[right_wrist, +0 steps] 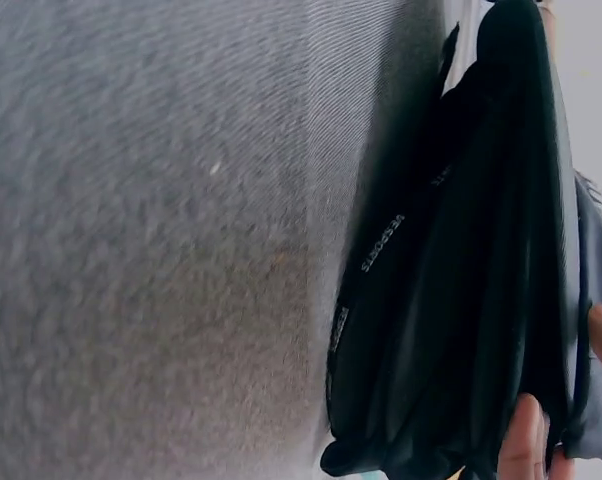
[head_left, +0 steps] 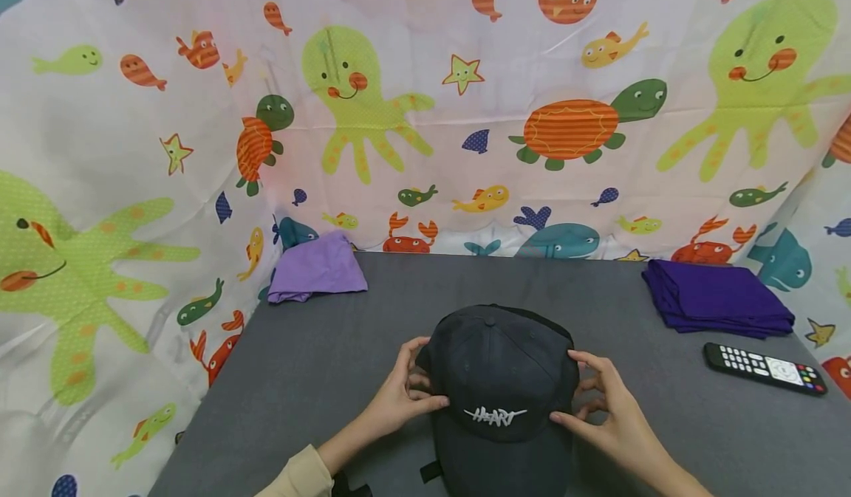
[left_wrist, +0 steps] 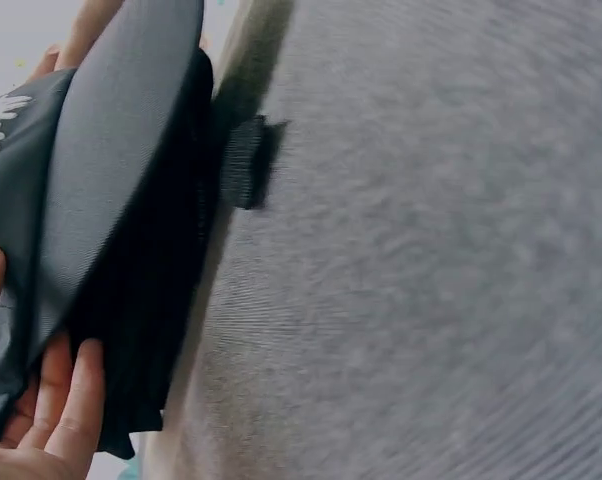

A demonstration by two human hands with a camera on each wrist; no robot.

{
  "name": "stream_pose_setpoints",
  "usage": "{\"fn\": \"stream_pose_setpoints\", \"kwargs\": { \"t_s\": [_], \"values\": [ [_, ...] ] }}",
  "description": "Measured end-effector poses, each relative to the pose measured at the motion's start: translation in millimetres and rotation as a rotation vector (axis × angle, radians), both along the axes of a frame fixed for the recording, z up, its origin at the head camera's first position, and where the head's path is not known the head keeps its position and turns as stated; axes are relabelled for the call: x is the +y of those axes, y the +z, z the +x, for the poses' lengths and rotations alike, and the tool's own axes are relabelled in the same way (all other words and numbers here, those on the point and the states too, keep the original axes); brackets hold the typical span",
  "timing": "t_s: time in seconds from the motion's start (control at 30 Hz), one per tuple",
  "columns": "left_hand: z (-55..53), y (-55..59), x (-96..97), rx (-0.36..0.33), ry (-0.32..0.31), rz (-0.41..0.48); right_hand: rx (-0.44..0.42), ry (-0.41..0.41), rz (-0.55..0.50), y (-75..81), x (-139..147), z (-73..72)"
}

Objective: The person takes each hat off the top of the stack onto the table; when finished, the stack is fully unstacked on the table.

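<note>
A dark baseball cap (head_left: 495, 368) with white lettering on its front lies on the grey table, brim toward me. From its left side my left hand (head_left: 407, 386) grips the crown, thumb on the front panel and fingers around the edge. My right hand (head_left: 601, 405) holds the opposite side in the same way. In the left wrist view, the fingers (left_wrist: 76, 400) reach under the cap's edge beside the brim (left_wrist: 121, 140). The right wrist view shows the cap's dark inside (right_wrist: 451, 300) with a printed inner band, and fingertips (right_wrist: 524, 435) at its edge.
A folded lilac cloth (head_left: 318, 268) lies at the back left of the grey table (head_left: 319, 379). At the right are a folded dark purple cloth (head_left: 718, 297) and a black remote control (head_left: 764, 368). A curtain with sea animals (head_left: 425, 61) hangs around the back and sides.
</note>
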State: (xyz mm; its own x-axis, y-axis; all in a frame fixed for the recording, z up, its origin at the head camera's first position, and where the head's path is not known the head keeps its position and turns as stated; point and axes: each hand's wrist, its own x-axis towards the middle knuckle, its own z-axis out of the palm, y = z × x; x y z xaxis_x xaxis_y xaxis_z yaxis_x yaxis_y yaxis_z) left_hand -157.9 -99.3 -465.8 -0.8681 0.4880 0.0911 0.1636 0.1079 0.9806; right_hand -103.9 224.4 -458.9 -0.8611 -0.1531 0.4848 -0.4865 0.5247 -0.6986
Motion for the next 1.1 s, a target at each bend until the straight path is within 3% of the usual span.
{"fn": "stream_pose_setpoints", "kwargs": {
  "t_s": [0.13, 0.3, 0.43, 0.63, 0.9, 1.1],
  "values": [
    [0.1, -4.2, 0.7, -0.021, 0.003, 0.038, -0.039, 0.018, -0.050, 1.3, -1.4, 1.4],
    [2.1, -0.1, 3.5, -0.029, 0.067, 0.035, -0.102, 0.044, -0.111, 3.4, -3.6, 2.8],
    [3.9, 7.7, 5.0, -0.001, 0.107, 0.060, -0.094, 0.036, -0.108, 10.6, -5.5, 4.0],
    [1.1, 21.1, 3.0, -0.009, 0.093, 0.155, -0.088, 0.000, -0.070, 26.0, -8.2, 1.2],
    [-5.6, 40.2, -3.8, 0.033, 0.186, 0.088, -0.141, -0.018, -0.071, 42.6, -12.8, -10.3],
    [-11.0, 51.7, -6.9, 0.044, 0.249, 0.095, -0.161, -0.008, -0.102, 49.9, -16.8, -22.3]
  ]
}}
